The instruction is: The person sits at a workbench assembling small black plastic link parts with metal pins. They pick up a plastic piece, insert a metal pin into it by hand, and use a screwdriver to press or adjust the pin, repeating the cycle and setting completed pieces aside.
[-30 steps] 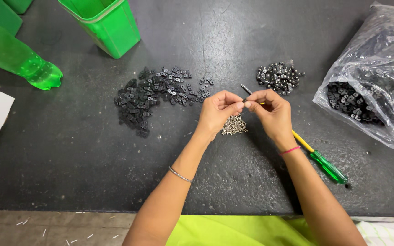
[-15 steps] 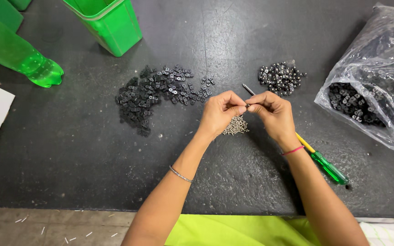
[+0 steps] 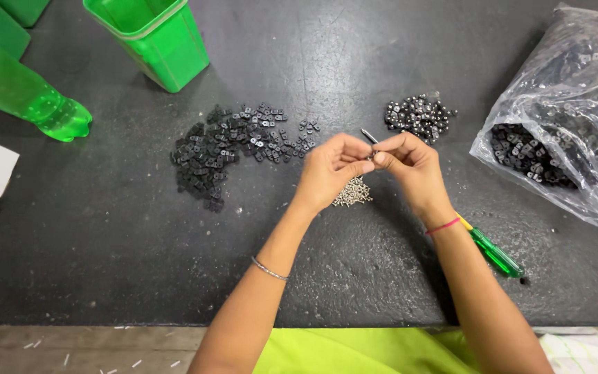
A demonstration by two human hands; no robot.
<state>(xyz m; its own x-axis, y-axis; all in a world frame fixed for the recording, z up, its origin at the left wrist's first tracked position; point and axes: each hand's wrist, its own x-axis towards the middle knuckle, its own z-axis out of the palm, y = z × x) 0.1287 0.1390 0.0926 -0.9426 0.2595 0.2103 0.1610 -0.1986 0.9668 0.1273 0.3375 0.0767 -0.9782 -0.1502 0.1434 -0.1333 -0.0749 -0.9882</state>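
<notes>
Two hands meet over the middle of the dark table [image 3: 105, 263], fingertips pressed together, and that's where all the action is. The left hand [image 3: 330, 170] has its fingers curled in tight, thumb and forefinger pinched on a tiny metal piece [image 3: 370, 156] that is mostly hidden between the fingertips. The right hand [image 3: 413, 166] is closed too, gripping a screwdriver [image 3: 496, 253]: its green and yellow handle juts out past the wrist toward the table's near right edge, and the thin metal tip pokes out just above the knuckles.

Just below the left hand lies a little heap of silvery screws [image 3: 353, 192], almost touching it. Off to the left sits a wide scatter of black clips [image 3: 230, 149], near but apart from the fingers. Beyond the right hand, a smaller pile of dark round pieces [image 3: 418, 116] lies toward the far edge.

Room to move? The near half of the table is open, right down to the front edge, with plenty of bare surface on the left. The right edge is crowded by a clear plastic bag [image 3: 576, 83] holding more black parts. At the far left corner, a green bin [image 3: 153, 41] stands and a green bottle [image 3: 25, 93] lies on its side, well apart from the hands.
</notes>
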